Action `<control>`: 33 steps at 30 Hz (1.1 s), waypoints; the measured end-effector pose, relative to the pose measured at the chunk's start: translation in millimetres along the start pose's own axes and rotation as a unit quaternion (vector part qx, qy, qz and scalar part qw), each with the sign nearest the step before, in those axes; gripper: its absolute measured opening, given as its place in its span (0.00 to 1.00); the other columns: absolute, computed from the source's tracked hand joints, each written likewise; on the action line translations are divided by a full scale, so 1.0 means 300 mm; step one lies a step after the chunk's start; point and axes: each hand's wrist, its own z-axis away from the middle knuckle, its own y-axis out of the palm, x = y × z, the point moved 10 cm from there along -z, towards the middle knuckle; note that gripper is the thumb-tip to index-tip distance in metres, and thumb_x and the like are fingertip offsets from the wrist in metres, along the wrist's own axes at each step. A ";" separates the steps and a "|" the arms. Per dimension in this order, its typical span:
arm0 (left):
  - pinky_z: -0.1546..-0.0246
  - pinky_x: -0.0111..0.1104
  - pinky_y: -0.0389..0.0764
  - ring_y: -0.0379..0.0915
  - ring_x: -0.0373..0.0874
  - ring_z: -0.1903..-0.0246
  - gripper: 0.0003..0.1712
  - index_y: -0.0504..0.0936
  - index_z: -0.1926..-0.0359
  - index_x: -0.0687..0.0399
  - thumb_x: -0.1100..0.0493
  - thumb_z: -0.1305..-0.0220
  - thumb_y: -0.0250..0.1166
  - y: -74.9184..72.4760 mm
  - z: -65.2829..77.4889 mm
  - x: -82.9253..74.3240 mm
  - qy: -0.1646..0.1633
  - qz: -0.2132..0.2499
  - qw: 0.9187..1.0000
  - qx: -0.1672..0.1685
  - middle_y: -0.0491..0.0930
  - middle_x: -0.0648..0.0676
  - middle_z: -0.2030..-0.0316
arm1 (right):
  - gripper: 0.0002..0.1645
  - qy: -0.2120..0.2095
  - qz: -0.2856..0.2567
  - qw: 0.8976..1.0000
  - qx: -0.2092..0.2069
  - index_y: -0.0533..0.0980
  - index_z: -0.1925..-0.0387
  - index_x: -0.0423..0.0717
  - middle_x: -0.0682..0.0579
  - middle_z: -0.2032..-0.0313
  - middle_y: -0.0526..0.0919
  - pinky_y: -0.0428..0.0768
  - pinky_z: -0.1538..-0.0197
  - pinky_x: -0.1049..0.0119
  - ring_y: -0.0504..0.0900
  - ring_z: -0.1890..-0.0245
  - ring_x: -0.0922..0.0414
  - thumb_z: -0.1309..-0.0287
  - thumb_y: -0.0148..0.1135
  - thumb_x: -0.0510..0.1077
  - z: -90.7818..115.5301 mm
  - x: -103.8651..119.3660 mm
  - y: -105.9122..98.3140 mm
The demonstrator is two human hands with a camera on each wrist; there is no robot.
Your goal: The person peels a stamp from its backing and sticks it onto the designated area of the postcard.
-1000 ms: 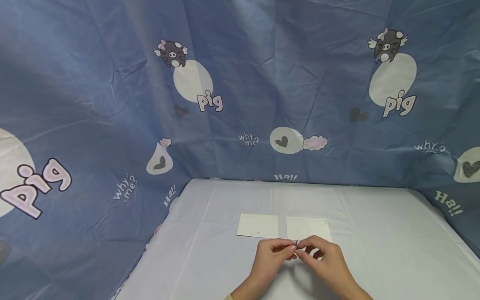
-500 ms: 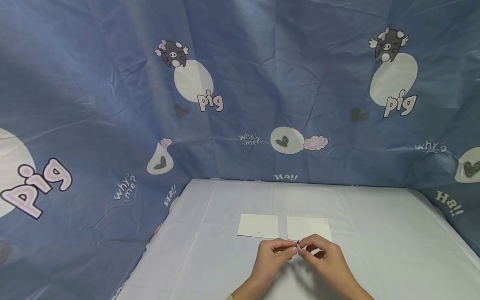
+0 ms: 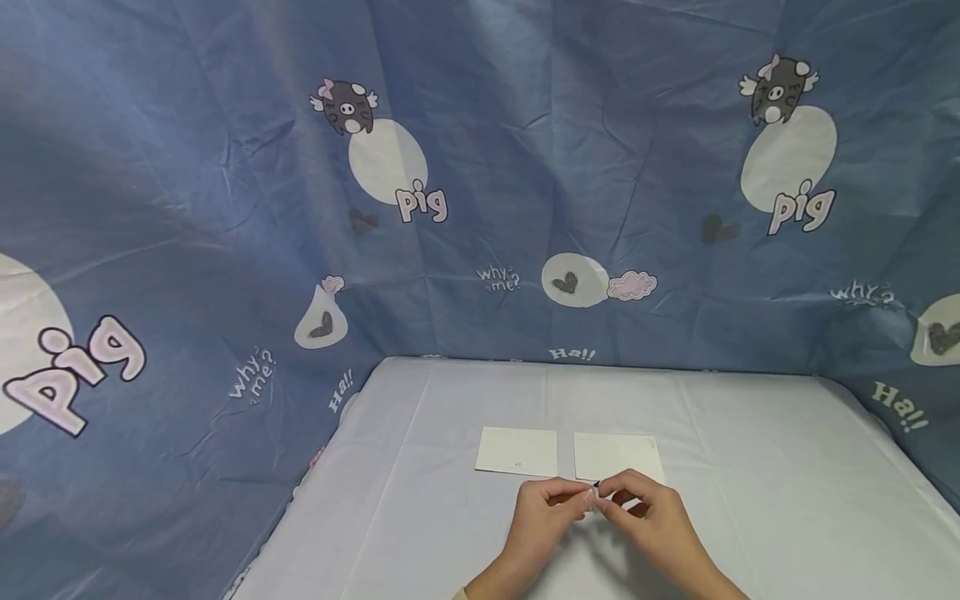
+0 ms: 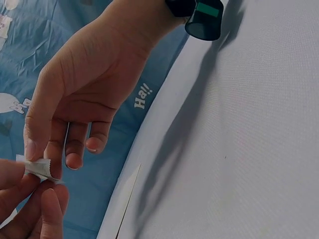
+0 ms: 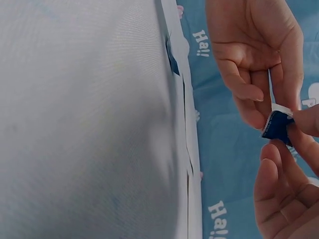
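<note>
Both hands meet fingertip to fingertip above the white table, with a small packet between them. In the right wrist view the packet (image 5: 277, 126) shows a dark blue face with a white edge. Its other side looks whitish in the left wrist view, where the packet (image 4: 42, 168) has zigzag ends. My left hand (image 3: 538, 518) pinches it between thumb and index finger. My right hand (image 3: 654, 518) pinches it from the other side in the same way, its remaining fingers loosely bent.
Two white cards lie side by side just beyond the hands, a left card (image 3: 517, 451) and a right card (image 3: 617, 455). The right hand's fingers overlap the right card's near edge in the head view. A blue printed curtain (image 3: 480, 167) surrounds the table (image 3: 420, 517).
The hands hold nearly the same place. At their fingertips the packet has turned a little, and its pale side shows more than it did a second ago.
</note>
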 end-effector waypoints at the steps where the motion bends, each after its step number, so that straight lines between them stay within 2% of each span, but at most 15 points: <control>1: 0.68 0.27 0.83 0.84 0.40 0.69 0.07 0.91 0.61 0.58 0.61 0.39 0.73 -0.001 -0.001 0.004 -0.006 0.002 1.000 -0.002 0.88 0.51 0.65 | 0.07 0.002 -0.004 1.000 0.000 0.83 0.66 0.66 0.66 0.64 0.85 0.82 0.68 0.66 0.82 0.66 0.62 0.43 0.75 0.49 0.001 -0.002 0.001; 6: 0.66 0.29 0.85 0.84 0.40 0.68 0.06 0.91 0.62 0.59 0.62 0.39 0.72 -0.002 0.000 0.017 -0.025 0.017 1.000 -0.005 0.88 0.53 0.65 | 0.13 0.011 -0.014 1.000 -0.005 0.81 0.62 0.62 0.63 0.65 0.85 0.82 0.68 0.66 0.83 0.68 0.61 0.47 0.78 0.50 0.005 -0.009 0.004; 12: 0.66 0.30 0.85 0.84 0.40 0.69 0.06 0.90 0.62 0.61 0.62 0.37 0.71 0.002 0.003 0.020 -0.027 0.024 0.999 0.007 0.88 0.55 0.66 | 0.22 -0.009 0.006 1.000 -0.012 0.81 0.53 0.64 0.65 0.68 0.84 0.81 0.70 0.67 0.82 0.71 0.63 0.51 0.80 0.53 0.004 -0.013 0.010; 17: 0.66 0.29 0.85 0.82 0.38 0.71 0.06 0.90 0.61 0.62 0.63 0.37 0.70 0.006 0.004 0.023 -0.029 0.039 0.999 0.014 0.88 0.56 0.66 | 0.18 -0.022 0.022 0.999 -0.015 0.83 0.55 0.61 0.68 0.69 0.84 0.81 0.70 0.67 0.83 0.69 0.64 0.49 0.78 0.49 0.001 -0.006 0.009; 23: 0.66 0.29 0.85 0.81 0.38 0.73 0.06 0.90 0.62 0.62 0.63 0.37 0.71 0.005 0.004 0.018 -0.036 0.045 0.998 0.009 0.88 0.55 0.67 | 0.16 -0.006 0.029 0.999 -0.011 0.83 0.56 0.63 0.68 0.70 0.84 0.81 0.69 0.67 0.83 0.69 0.64 0.45 0.76 0.44 -0.004 -0.010 0.007; 28: 0.66 0.30 0.85 0.82 0.39 0.71 0.06 0.90 0.62 0.62 0.62 0.37 0.71 0.004 0.004 0.018 -0.035 0.048 0.998 0.011 0.88 0.55 0.66 | 0.13 0.009 0.019 1.000 -0.009 0.84 0.55 0.61 0.67 0.70 0.84 0.81 0.69 0.67 0.83 0.68 0.63 0.43 0.75 0.50 -0.002 -0.014 0.007; 33: 0.65 0.30 0.85 0.84 0.41 0.70 0.07 0.90 0.61 0.60 0.61 0.37 0.71 0.000 0.001 0.026 -0.031 0.041 0.999 0.015 0.88 0.54 0.65 | 0.15 0.019 0.002 1.000 -0.003 0.84 0.55 0.62 0.66 0.69 0.85 0.82 0.67 0.67 0.83 0.67 0.62 0.45 0.75 0.55 0.004 -0.012 0.009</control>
